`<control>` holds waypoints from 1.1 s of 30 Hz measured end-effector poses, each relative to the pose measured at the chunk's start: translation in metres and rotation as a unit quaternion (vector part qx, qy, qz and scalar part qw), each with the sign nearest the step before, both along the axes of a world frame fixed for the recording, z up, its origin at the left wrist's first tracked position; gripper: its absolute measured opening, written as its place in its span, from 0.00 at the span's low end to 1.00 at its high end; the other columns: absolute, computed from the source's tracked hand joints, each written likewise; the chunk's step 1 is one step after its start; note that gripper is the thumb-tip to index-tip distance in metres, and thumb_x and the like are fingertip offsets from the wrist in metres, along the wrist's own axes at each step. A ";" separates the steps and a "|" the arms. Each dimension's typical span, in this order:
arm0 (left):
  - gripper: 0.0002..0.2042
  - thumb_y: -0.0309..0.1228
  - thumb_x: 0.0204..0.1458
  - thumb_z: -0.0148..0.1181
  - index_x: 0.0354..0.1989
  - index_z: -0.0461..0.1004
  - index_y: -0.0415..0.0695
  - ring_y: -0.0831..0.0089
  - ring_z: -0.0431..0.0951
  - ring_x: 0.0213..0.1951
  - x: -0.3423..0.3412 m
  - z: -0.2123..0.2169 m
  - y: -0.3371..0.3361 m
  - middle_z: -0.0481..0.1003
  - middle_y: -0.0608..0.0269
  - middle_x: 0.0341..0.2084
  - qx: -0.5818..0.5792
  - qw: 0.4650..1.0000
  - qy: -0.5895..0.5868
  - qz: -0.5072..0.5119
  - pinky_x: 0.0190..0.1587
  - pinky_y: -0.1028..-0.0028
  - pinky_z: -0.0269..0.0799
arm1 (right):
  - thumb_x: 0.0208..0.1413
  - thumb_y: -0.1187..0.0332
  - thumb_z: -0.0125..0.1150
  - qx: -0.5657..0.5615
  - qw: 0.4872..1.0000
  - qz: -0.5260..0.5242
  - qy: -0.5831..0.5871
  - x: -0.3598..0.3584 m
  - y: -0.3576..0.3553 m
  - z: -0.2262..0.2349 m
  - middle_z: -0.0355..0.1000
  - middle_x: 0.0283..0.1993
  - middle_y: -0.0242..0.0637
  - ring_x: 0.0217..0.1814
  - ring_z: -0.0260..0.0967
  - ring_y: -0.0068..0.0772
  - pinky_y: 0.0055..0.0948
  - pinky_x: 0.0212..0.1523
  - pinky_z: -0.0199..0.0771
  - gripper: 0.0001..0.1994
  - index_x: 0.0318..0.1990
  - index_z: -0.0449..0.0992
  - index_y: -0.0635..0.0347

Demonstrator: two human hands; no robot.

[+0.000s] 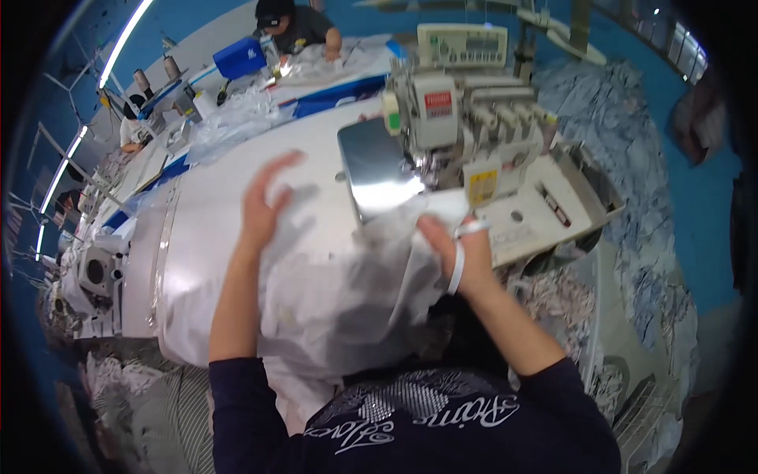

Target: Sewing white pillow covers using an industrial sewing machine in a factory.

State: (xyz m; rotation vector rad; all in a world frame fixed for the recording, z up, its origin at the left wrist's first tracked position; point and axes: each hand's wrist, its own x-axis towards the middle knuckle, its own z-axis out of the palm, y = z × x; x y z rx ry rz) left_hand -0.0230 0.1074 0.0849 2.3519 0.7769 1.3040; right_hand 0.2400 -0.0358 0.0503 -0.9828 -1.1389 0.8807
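Your right hand (474, 257) seems to pinch the pale cloth (339, 288), just before the sewing machine (434, 118); your left hand (261, 204) hovers, fingers spread. Probably lining up: next calls for steadying the cloth flat.

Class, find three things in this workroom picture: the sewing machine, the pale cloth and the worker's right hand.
Sewing machine (467, 130): head view, middle of its body.
Pale cloth (339, 304): head view, the loose part between the forearms.
Right hand (474, 262): head view, middle of the hand.
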 end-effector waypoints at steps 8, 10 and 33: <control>0.18 0.36 0.50 0.60 0.47 0.70 0.42 0.75 0.74 0.35 0.073 0.025 -0.062 0.76 0.61 0.32 -0.268 0.927 0.111 -0.237 0.40 0.76 0.68 | 0.56 0.66 0.56 -0.002 0.999 0.046 -0.006 -0.036 -0.005 0.017 0.72 0.37 0.29 0.37 0.66 0.18 0.20 0.39 0.66 0.12 0.43 0.72 0.64; 0.15 0.35 0.50 0.61 0.43 0.72 0.40 0.78 0.73 0.34 0.072 0.036 -0.054 0.75 0.63 0.30 -0.292 0.928 0.114 -0.203 0.38 0.77 0.68 | 0.59 0.64 0.52 0.012 0.998 0.021 -0.050 -0.032 -0.001 0.020 0.71 0.35 0.30 0.35 0.65 0.18 0.20 0.36 0.65 0.12 0.42 0.72 0.64; 0.09 0.33 0.52 0.59 0.35 0.77 0.39 0.74 0.73 0.29 0.093 0.020 -0.048 0.75 0.59 0.26 -0.307 0.940 0.073 -0.127 0.34 0.77 0.68 | 0.39 0.77 0.62 0.091 0.979 -0.023 -0.182 0.019 0.004 0.019 0.69 0.39 0.30 0.29 0.58 0.14 0.14 0.29 0.58 0.28 0.54 0.65 0.65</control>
